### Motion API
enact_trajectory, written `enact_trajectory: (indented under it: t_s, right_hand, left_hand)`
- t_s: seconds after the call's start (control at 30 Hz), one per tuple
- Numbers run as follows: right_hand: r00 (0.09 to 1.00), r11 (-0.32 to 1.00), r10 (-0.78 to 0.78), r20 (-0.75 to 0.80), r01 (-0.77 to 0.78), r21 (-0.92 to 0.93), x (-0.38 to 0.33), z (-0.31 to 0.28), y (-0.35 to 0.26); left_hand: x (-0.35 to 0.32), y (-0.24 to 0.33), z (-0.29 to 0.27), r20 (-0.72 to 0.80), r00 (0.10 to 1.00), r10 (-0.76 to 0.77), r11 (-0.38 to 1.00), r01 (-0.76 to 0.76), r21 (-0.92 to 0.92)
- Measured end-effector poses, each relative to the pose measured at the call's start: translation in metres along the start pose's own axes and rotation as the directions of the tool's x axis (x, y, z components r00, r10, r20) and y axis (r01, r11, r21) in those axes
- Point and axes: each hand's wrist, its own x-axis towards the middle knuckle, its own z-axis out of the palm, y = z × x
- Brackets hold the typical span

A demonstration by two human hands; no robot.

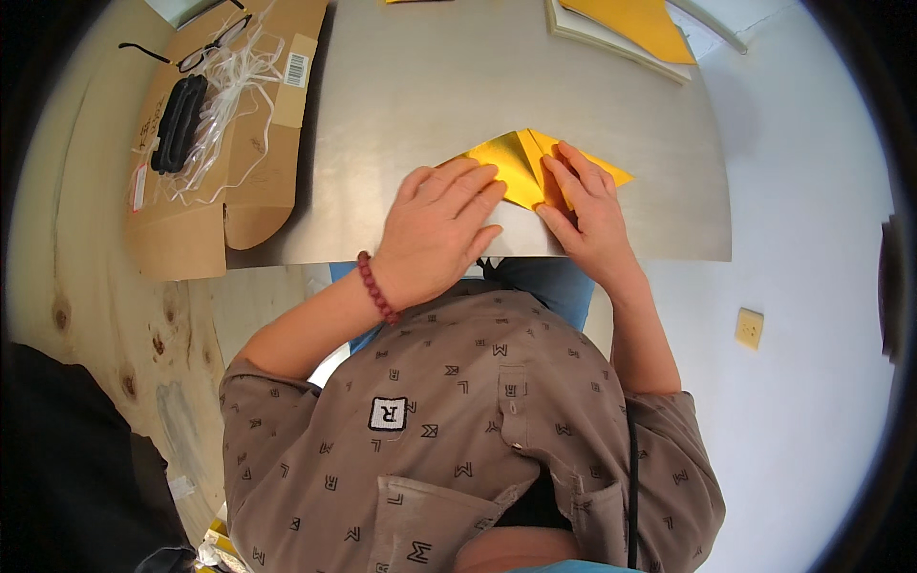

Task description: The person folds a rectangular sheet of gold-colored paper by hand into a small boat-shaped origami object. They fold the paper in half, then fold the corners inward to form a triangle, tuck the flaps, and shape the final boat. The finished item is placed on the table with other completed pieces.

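A shiny golden-yellow sheet of paper, folded into pointed flaps, lies near the front edge of the metal table. My left hand rests on its left part with the fingers stretched out flat. On the right part, my right hand presses a folded flap, its thumb and fingers on either side of the paper's edge. The paper's left corner is hidden under my left hand, and part of the right flap is covered by my right fingers. A dark red bead bracelet circles my left wrist.
At the left stands a cardboard box bearing tangled white strips, a black case and eyeglasses. At the back right, a yellow sheet lies on a white stack. A white wall borders the table's right.
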Motion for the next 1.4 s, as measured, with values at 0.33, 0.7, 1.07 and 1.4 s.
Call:
enact_trajectory:
  t_s: [0.33,0.7,1.07,1.4]
  right_hand:
    - [0.986,0.992,-0.124,0.11,0.124,0.009,-0.026,-0.021,-0.012]
    - [0.971,0.971,-0.229,-0.074,0.233,0.059,-0.002,-0.049,-0.008]
    - [0.988,0.989,-0.138,-0.072,0.141,0.036,0.081,-0.005,0.036]
    - [0.965,0.961,-0.249,-0.088,0.235,-0.144,0.062,-0.007,0.05]
  left_hand:
    - [-0.02,0.006,0.003,0.113,0.992,0.059,0.993,-0.046,-0.111]
    - [0.02,-0.003,-0.019,-0.027,0.991,-0.135,0.886,0.108,-0.45]
    - [0.061,-0.034,0.02,-0.039,0.973,-0.229,0.97,0.225,-0.093]
    - [0.058,-0.009,0.072,0.174,0.969,-0.177,0.984,0.178,0.01]
